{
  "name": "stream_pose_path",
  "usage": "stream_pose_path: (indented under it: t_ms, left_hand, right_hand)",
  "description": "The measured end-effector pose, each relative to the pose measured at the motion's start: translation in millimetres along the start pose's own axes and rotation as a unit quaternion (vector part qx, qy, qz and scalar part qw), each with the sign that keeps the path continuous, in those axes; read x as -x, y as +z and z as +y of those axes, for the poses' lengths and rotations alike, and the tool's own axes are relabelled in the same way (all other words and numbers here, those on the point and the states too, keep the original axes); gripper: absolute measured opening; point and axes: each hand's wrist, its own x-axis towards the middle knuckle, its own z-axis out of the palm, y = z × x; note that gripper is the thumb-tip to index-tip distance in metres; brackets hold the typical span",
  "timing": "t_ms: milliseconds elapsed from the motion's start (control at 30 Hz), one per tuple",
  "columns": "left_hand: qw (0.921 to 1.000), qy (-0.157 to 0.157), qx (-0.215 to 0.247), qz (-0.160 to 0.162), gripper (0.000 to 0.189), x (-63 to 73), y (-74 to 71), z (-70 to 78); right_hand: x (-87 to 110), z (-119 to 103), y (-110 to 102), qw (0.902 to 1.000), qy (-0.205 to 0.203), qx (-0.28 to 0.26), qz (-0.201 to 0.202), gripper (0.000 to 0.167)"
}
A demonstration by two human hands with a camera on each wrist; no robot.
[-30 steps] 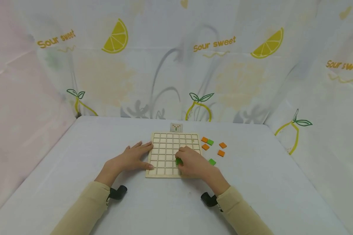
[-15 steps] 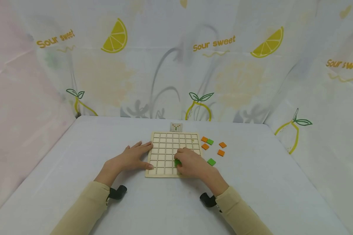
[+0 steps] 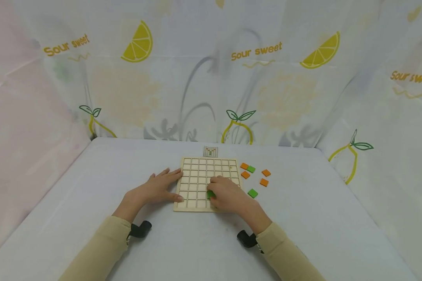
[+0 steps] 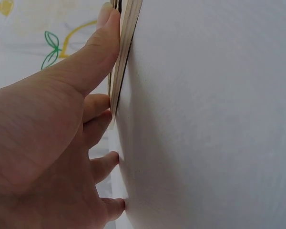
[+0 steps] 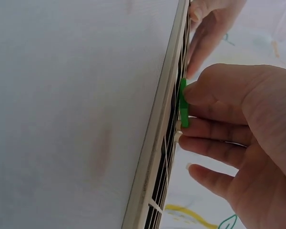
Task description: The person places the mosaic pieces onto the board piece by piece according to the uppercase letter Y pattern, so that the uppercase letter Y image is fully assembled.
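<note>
A wooden grid board [image 3: 193, 180] lies flat on the white table, its square cells outlined by thin grooves. My left hand [image 3: 156, 189] rests along the board's left edge with fingers spread; in the left wrist view the thumb [image 4: 97, 45] touches the rim. Over the lower middle cells, my right hand [image 3: 228, 195] pinches a green square tile [image 5: 184, 102] between thumb and fingers. In the right wrist view this tile stands close over the grid, and its far face is hidden by the fingers. The right hand covers the board's lower right cells.
Right of the board lie several loose orange tiles [image 3: 264, 182] and two green tiles, one of them [image 3: 253, 193] near the right wrist. Behind the board is a small card [image 3: 210, 152] with a printed grid pattern. A printed curtain [image 3: 183, 89] hangs behind the table.
The right hand has shifted slightly left across the board with the green tile still pinched. My left hand stays in place, as do the loose tiles.
</note>
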Motion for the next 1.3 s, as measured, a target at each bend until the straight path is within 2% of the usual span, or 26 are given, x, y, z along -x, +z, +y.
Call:
stream_pose_path:
  t_ms: [400,1133,1300]
  left_hand:
    - [1.0000,0.002,0.002,0.003,0.095,1.0,-1.5,3.6]
    - [1.0000,-0.002,0.007,0.002,0.096,2.0,-2.9,4.0]
    - [0.9999,0.004,0.014,-0.002,0.096,1.1,-2.7,6.9]
  right_hand:
    - [-2.2,0.3,2.5,0.9997,-0.007,0.022,0.001,0.008]
    - [-0.2,-1.4,0.0,0.9997,-0.018,0.012,0.006,0.010]
    - [4.2,1.5,-2.0,0.9999,-0.005,-0.008,-0.005,0.014]
